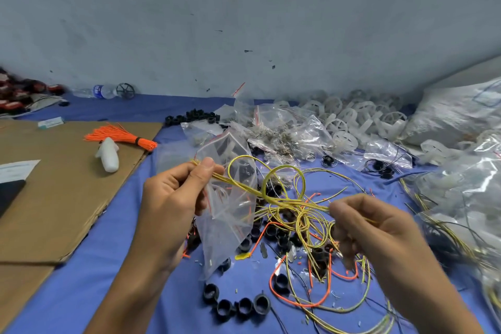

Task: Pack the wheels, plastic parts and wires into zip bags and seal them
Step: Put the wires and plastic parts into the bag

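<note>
My left hand (173,198) holds a clear zip bag (230,214) with a red seal strip and pinches one end of a bundle of yellow wires (273,195) against it. My right hand (371,230) pinches the other end of the same yellow wires, which loop between both hands above the blue cloth (89,276). Beneath them lie loose yellow and orange wires (303,301) and several black plastic rings (238,306). White plastic wheels (344,119) are heaped at the back right.
A brown cardboard sheet (54,192) covers the left side, bearing an orange wire bundle (122,135) and a white plastic part (108,154). Filled and empty zip bags (282,130) pile up behind the wires. A water bottle (100,91) lies by the wall. Large plastic sacks (455,116) sit at right.
</note>
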Action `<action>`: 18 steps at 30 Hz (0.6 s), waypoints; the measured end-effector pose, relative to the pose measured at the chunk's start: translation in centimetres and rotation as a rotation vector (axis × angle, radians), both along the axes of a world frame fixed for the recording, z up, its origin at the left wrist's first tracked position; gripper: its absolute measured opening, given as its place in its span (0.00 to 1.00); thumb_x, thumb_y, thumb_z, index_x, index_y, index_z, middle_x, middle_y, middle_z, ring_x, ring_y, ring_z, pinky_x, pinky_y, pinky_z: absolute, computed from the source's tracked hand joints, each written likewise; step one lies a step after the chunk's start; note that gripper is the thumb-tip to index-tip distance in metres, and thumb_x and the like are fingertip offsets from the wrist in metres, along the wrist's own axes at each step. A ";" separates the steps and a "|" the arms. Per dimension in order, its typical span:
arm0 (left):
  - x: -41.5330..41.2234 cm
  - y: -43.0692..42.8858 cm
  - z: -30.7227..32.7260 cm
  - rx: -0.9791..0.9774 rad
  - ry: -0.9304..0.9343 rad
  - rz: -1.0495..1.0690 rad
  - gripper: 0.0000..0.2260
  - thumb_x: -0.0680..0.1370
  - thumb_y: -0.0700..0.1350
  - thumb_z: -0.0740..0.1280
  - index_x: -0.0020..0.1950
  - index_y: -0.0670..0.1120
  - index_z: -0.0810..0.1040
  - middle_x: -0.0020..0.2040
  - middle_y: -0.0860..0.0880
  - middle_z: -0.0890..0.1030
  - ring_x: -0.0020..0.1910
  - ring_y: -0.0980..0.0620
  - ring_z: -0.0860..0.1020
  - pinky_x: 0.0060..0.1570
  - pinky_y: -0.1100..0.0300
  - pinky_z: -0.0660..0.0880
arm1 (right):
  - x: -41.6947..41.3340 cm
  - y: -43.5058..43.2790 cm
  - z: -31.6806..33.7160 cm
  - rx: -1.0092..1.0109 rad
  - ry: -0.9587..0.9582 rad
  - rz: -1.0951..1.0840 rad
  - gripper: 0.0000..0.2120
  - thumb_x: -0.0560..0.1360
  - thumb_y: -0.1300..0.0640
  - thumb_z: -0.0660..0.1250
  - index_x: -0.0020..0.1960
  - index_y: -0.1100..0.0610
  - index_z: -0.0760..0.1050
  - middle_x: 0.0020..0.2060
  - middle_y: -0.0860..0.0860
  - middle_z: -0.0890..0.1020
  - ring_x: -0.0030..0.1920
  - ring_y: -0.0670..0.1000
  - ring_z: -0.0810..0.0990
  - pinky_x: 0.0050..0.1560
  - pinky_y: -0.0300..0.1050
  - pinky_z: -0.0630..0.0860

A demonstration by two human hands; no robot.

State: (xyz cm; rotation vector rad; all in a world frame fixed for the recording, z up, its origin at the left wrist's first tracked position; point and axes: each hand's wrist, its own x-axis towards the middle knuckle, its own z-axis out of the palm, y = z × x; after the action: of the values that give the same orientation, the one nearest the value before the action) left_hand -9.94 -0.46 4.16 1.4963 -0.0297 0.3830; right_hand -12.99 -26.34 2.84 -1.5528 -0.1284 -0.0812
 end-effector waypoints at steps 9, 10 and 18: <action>-1.5 -0.7 0.6 0.338 -0.034 0.038 0.07 0.75 0.58 0.70 0.47 0.58 0.85 0.30 0.53 0.77 0.29 0.57 0.70 0.30 0.62 0.70 | 0.5 -3.7 3.3 -0.063 -0.240 -0.140 0.25 0.68 0.35 0.73 0.46 0.58 0.79 0.29 0.53 0.79 0.24 0.53 0.76 0.28 0.39 0.75; -1.6 -0.7 0.7 0.362 -0.031 0.044 0.05 0.75 0.58 0.72 0.48 0.60 0.84 0.31 0.51 0.79 0.29 0.55 0.71 0.30 0.60 0.71 | 0.6 -3.9 3.7 -0.078 -0.252 -0.145 0.25 0.68 0.35 0.73 0.46 0.58 0.79 0.29 0.53 0.79 0.24 0.53 0.76 0.28 0.39 0.76; -2.7 -1.2 1.3 0.614 -0.066 0.020 0.20 0.77 0.50 0.67 0.65 0.69 0.72 0.33 0.58 0.73 0.30 0.57 0.72 0.32 0.67 0.69 | 1.0 -2.5 6.6 -0.274 -0.381 -0.110 0.19 0.72 0.36 0.69 0.46 0.52 0.80 0.31 0.52 0.82 0.25 0.52 0.79 0.28 0.38 0.77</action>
State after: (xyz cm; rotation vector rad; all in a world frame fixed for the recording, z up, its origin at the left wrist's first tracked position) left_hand -12.60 -1.63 5.49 2.0896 -0.1999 0.4635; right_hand -12.02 -28.84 9.47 -1.8041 -0.3668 -0.4633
